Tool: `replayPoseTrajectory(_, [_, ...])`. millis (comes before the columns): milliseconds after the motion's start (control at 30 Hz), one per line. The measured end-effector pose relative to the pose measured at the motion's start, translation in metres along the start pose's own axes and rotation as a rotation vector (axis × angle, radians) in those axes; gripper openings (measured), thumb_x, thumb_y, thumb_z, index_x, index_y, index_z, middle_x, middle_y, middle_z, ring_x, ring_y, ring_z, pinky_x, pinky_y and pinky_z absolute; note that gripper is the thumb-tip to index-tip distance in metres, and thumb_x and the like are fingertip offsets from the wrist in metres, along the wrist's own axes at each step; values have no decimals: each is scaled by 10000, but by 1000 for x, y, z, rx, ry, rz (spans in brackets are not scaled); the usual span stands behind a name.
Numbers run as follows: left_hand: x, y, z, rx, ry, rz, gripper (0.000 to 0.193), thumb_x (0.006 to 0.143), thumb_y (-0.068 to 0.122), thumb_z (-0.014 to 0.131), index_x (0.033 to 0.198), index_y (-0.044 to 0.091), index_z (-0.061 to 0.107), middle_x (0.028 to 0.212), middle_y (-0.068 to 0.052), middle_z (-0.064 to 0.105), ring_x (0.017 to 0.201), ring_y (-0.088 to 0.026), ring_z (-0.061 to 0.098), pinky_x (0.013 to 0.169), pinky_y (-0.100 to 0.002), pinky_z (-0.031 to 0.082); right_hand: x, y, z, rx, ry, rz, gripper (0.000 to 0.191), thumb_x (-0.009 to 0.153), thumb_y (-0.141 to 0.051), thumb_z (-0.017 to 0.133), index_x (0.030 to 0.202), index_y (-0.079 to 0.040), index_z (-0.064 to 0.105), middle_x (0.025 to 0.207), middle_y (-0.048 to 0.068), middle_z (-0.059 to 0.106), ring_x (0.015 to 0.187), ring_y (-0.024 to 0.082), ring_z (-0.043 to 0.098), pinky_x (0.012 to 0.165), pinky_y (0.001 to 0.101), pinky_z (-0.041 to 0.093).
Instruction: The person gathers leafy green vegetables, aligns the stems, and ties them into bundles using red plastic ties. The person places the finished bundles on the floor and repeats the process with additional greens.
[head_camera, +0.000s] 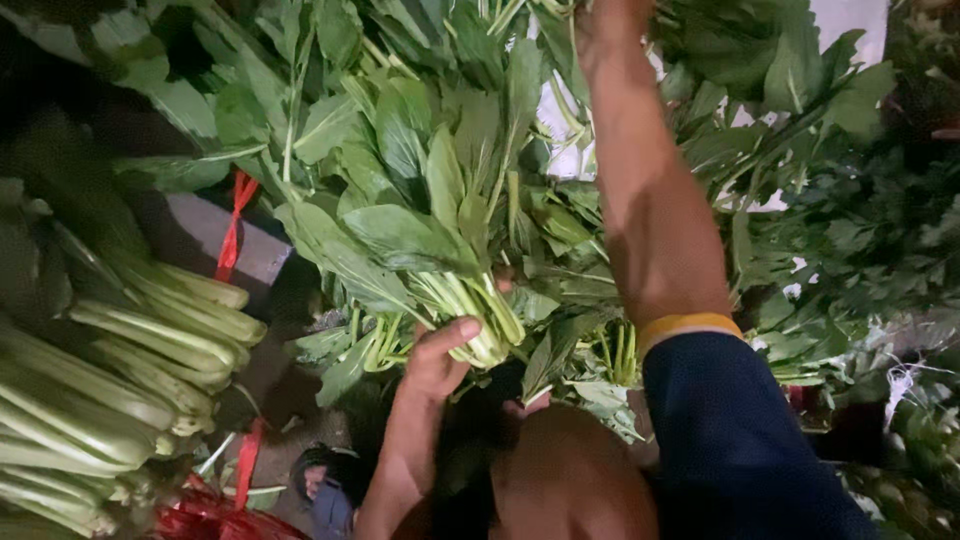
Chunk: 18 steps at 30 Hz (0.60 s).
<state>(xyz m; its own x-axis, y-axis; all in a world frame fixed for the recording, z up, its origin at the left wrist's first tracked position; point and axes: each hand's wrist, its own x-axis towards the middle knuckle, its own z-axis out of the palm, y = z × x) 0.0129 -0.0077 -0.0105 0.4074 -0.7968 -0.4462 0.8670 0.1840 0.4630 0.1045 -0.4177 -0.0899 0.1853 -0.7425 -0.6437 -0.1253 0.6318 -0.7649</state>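
Slippage is the main risk here: the left hand (440, 355) pinches a bunch of leafy greens (430, 240) only at its pale stem base, thumb across the stalks, and the wide leaves fan up and away from the grip, so their weight could lever loose stalks out of the clamp, likely onto the heap of cut greens (590, 350) just below. Squeezing harder could bruise or snap the stems. Bunch sits centre frame, stems down-right, leaves up-left, touching the surrounding foliage. Second risk: the right hand (610, 20) is raised to the top edge of view, mostly cut off, so whether its fingers are apart or closed on anything cannot be told; reaching blind into dense leaves (780, 60) could tear them or drag neighbouring stalks. Left forearm rises from the lower centre, wrist bent, fingers curled under the stems. Right arm extends straight up and forward, dark blue sleeve (730, 440) with a yellow cuff pushed back from the forearm. Stacked pale-stemmed bundles (120, 370) lie at the left, tied with red string (233, 225), well apart from both hands.
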Motion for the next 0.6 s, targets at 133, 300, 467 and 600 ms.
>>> replayPoseTrajectory(133, [-2,1,-10,-51,25,-24,673,822,159,745,1422,-45,519,1336,-223,655,1166,-332,663,1011,-480,556,-24,-6,-8,17,-27,-65,566,935,-479,634,1335,-88,543,1037,134,590,907,281,606,842,461,578])
replayPoseTrajectory(300, [0,-7,-21,-102,8,-14,670,828,146,751,1423,-51,515,1305,-233,663,1121,-352,678,966,-505,571,-82,8,-110,124,-165,-113,572,950,-499,584,1373,-132,469,1063,137,541,952,294,575,849,473,566])
replayPoseTrajectory(467, [13,-20,-23,-393,-141,2,583,918,129,759,1432,-23,530,1326,-217,663,1169,-341,678,1015,-517,573,-164,32,-218,269,-189,-74,252,1094,-370,634,1204,-167,531,965,21,472,848,169,423,760,349,363])
replayPoseTrajectory(600, [27,-29,-19,-213,143,-35,617,819,90,734,1401,45,532,1304,-197,665,1170,-322,698,1003,-489,585,-233,24,-226,342,-104,-391,272,1110,-387,593,1173,-126,544,874,21,533,733,159,453,638,342,362])
